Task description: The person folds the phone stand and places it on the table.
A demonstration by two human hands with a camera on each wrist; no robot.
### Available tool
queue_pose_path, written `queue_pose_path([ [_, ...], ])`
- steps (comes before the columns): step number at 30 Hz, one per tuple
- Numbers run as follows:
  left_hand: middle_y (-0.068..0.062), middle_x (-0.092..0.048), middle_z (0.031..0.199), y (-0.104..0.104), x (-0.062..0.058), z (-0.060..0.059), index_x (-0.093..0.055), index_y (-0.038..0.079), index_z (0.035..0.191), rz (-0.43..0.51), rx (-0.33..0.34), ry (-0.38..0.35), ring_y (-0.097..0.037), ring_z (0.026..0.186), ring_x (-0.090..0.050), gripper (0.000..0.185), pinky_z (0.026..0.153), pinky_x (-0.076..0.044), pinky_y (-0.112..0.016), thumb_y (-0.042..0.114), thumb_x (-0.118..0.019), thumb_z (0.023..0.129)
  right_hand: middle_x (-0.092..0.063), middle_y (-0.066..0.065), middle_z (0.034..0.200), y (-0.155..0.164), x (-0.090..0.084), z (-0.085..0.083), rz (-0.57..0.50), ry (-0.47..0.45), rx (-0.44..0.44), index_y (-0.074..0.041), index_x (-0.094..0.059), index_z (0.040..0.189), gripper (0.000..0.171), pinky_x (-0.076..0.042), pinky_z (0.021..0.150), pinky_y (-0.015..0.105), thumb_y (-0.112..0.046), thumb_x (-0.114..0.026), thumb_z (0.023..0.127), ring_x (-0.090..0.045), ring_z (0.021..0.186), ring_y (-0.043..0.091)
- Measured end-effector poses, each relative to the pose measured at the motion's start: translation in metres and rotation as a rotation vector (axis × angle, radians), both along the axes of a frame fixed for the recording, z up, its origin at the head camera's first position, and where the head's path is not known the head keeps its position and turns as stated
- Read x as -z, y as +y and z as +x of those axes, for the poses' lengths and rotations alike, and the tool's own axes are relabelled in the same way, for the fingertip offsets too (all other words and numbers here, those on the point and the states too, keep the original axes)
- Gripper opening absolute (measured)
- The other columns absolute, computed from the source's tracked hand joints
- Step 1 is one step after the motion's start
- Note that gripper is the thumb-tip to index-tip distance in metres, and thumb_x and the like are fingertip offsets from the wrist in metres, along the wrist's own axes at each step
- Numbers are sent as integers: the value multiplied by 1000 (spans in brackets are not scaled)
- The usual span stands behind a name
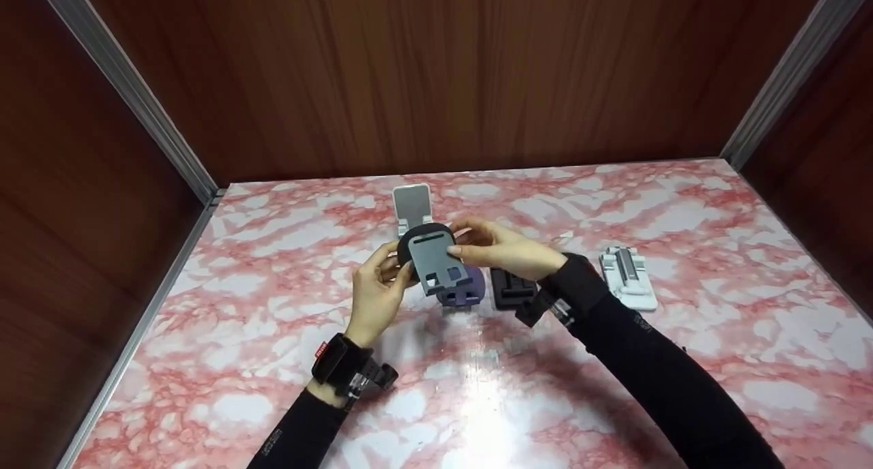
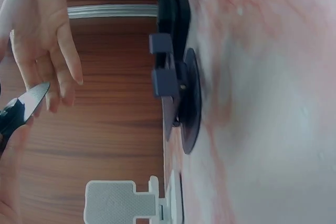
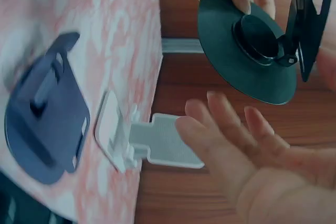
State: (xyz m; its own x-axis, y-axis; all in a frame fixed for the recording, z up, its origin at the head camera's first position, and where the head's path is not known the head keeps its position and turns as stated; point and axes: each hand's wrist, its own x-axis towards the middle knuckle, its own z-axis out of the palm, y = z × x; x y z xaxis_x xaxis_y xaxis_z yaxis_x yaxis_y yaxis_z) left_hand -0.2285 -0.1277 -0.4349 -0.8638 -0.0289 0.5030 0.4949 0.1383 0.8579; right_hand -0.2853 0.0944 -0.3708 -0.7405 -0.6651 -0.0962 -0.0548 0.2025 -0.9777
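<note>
My left hand [image 1: 374, 288] grips a dark phone stand [image 1: 428, 254] by its round base, raised above the table. The stand's slotted grey plate faces me in the head view. Beside the plate's right edge is my right hand [image 1: 508, 251], its thumb tip touching the plate. In the right wrist view its fingers [image 3: 220, 145] reach out loosely, apart from the round base [image 3: 220, 40]. A purple phone stand [image 1: 472, 288] sits on the table just behind the held one and is partly hidden by it.
Behind the hands stands a white phone stand [image 1: 412, 203] with its plate raised. A black stand [image 1: 513, 288] lies by the right wrist, partly covered. Farther right lies a folded white stand [image 1: 631, 281]. Wooden panels [image 1: 477, 73] enclose the marbled table [image 1: 273, 278].
</note>
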Motion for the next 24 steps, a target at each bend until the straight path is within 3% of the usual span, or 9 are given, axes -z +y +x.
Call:
queue_pose_path([
  [3, -31, -71, 104, 1, -1, 1, -58, -12, 120, 26, 13, -24, -31, 85, -75, 31, 73, -63, -42, -10, -61, 89, -61, 7, 120, -1, 3, 1, -49, -84, -14, -1, -43, 139, 46, -50, 105, 35, -16, -58, 98, -62, 106, 13],
  [6, -31, -70, 104, 1, -4, 2, -59, -12, 121, 41, 19, -50, -31, 85, -75, 32, 74, -62, -45, -10, -60, 89, -64, 3, 109, -3, 5, 1, -132, -156, -15, 1, -46, 134, 40, -54, 97, 28, -12, -58, 98, -65, 98, 12],
  [12, -32, -69, 109, 0, -9, 4, -56, -11, 127, 92, 46, -146, -19, 84, -75, 33, 74, -63, -34, -3, -54, 95, -67, 2, 100, -7, 6, 3, -223, -220, 14, -1, -52, 122, 25, -57, 79, 21, -7, -55, 98, -68, 88, 11],
  [16, -29, -69, 111, -1, -12, 7, -53, -11, 131, 157, 111, -225, -12, 84, -73, 38, 75, -63, -34, 10, -50, 99, -65, 2, 99, -9, 8, 4, -232, -221, 44, 0, -51, 120, 24, -59, 79, 23, -4, -56, 97, -67, 87, 10],
  [24, -12, -74, 102, 1, -17, 7, -59, -6, 122, 197, 91, -344, -10, 82, -71, 33, 75, -62, -29, 8, -64, 92, -62, 0, 101, -12, 11, 8, -129, -93, 103, -3, -51, 121, 29, -56, 96, 37, -8, -62, 94, -64, 92, 10],
])
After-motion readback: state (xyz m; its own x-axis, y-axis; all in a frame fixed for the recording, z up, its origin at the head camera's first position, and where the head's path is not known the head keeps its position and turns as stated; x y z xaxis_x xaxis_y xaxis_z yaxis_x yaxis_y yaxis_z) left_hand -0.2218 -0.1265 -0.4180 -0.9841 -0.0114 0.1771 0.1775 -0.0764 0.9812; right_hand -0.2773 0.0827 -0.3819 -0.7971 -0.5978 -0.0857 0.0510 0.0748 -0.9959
